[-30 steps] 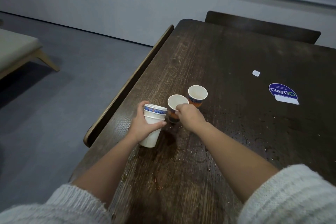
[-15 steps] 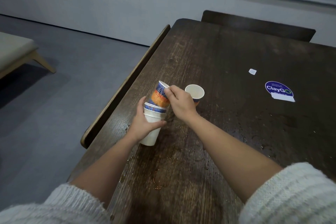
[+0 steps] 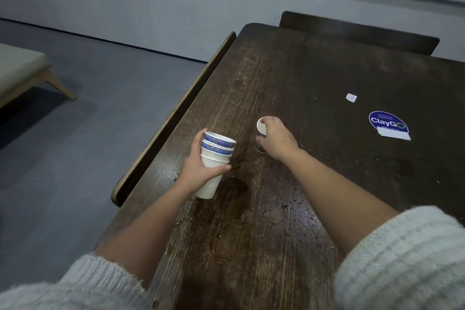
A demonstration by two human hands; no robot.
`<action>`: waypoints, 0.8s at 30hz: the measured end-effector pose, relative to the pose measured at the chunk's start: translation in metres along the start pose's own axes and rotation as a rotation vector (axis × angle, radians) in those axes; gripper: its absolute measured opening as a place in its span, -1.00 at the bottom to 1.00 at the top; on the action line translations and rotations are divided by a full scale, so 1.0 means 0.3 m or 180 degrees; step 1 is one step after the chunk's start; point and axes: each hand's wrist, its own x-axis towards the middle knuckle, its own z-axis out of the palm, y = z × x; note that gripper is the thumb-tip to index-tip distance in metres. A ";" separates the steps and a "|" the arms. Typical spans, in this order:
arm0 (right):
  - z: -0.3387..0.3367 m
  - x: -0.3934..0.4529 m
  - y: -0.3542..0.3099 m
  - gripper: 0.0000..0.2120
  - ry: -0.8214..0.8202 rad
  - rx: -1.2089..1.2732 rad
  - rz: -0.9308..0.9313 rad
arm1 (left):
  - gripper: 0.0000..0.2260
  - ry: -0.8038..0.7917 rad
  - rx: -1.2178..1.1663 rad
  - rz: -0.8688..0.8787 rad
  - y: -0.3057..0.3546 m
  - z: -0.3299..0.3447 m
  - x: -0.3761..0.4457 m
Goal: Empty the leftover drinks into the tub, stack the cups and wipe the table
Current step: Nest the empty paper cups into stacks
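Note:
My left hand grips a stack of paper cups standing near the left edge of the dark wooden table; the upper cups show blue patterned rims, the lower ones are white. A little to the right, my right hand curls over a single patterned cup, fingers on its rim and thumb on its side. That cup looks slightly tilted and is mostly hidden by the hand. Wet patches and droplets lie on the tabletop near me. No tub is in view.
A round blue ClayGo sticker and a small white paper scrap lie on the table's right half. A bench runs along the table's left side and a chair back stands at the far end. A padded seat is at far left.
My right hand dropped the patterned cup into the stack held by my left hand, then moved right and took hold of the last single cup.

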 end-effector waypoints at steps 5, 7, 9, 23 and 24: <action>0.074 0.011 0.093 -0.63 -0.0352 -0.0296 -0.0035 | -0.10 -0.0062 -0.0005 -0.0044 0.004 0.016 0.008; 0.088 0.007 0.114 -0.72 -0.0229 -0.0135 0.0074 | -0.10 -0.0150 0.0013 -0.0052 0.003 0.027 0.007; 0.084 0.001 0.121 -0.79 -0.0051 0.0119 0.0114 | -0.09 -0.0241 0.0084 -0.0087 -0.004 0.036 0.006; -0.012 -0.192 -0.023 -0.70 0.0894 0.0858 -0.0427 | 0.11 -0.0410 0.0266 -0.0018 0.096 0.168 0.010; -0.014 -0.213 -0.016 -0.69 0.0804 0.0740 -0.0424 | 0.11 -0.0439 0.0210 0.0087 0.118 0.188 0.005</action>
